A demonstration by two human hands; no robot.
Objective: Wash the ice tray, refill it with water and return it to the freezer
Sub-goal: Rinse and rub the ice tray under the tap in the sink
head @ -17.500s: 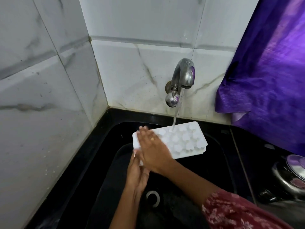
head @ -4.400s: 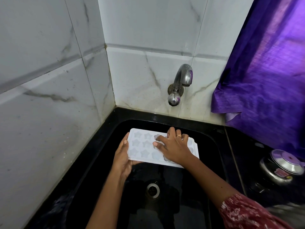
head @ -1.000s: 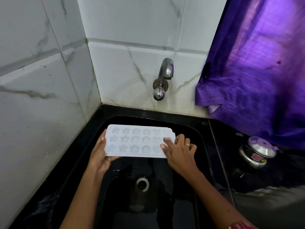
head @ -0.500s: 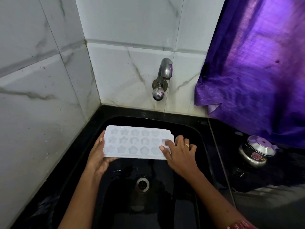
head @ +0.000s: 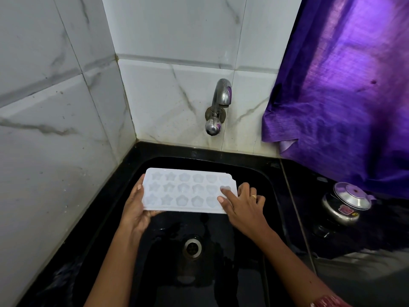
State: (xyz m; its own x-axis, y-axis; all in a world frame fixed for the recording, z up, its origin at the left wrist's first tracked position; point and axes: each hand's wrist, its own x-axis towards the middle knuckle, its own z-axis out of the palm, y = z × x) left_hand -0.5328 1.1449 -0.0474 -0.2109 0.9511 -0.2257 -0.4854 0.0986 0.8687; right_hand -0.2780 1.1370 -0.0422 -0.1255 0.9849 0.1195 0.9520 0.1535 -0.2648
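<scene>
A white ice tray (head: 183, 190) with star and flower moulds is held level, cavities up, over the black sink (head: 254, 171). My left hand (head: 136, 210) grips its left end, thumb on the rim and fingers beneath. My right hand (head: 242, 206) holds the right end, with thumb and forefinger lying on the top face near the notched corner and the other fingers curled at the edge. The steel tap (head: 218, 107) on the wall behind is dry; no water runs from it.
The sink drain (head: 192, 248) lies below the tray. White marble-look tiles close off the left and back. A purple curtain (head: 345, 89) hangs at the right over the black counter, where a steel lidded pot (head: 345, 202) stands.
The tap, running long before, is off. Over the last second the tray has stayed level and nearly still in both hands; my right forefinger has slid slightly on its right end.
</scene>
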